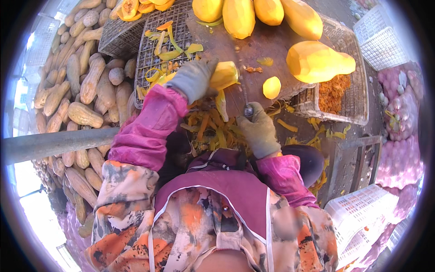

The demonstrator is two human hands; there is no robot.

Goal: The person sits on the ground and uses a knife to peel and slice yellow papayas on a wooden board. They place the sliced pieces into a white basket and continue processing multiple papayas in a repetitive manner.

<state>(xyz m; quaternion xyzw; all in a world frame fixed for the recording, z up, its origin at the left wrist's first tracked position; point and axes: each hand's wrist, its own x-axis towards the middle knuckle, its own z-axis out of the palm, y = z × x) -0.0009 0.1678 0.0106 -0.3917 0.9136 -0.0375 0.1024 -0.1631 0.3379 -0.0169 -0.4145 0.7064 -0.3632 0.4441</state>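
Note:
My left hand, in a grey work glove, is closed over a peeled yellow squash that lies at the left side of a dark board. Its pale cut end faces right. In my right hand, also gloved, is the handle of a knife; the narrow blade points away from me, just right of the cut end. A round yellow squash piece rests on the board right of the blade. Beyond it is a large peeled squash. More yellow flesh shows beside my left wrist, partly hidden.
Several peeled squashes line the board's far edge. Peel strips lie on a wire-mesh crate and the ground. A crate with orange pulp stands right. Unpeeled squashes are heaped left, crossed by a metal pipe.

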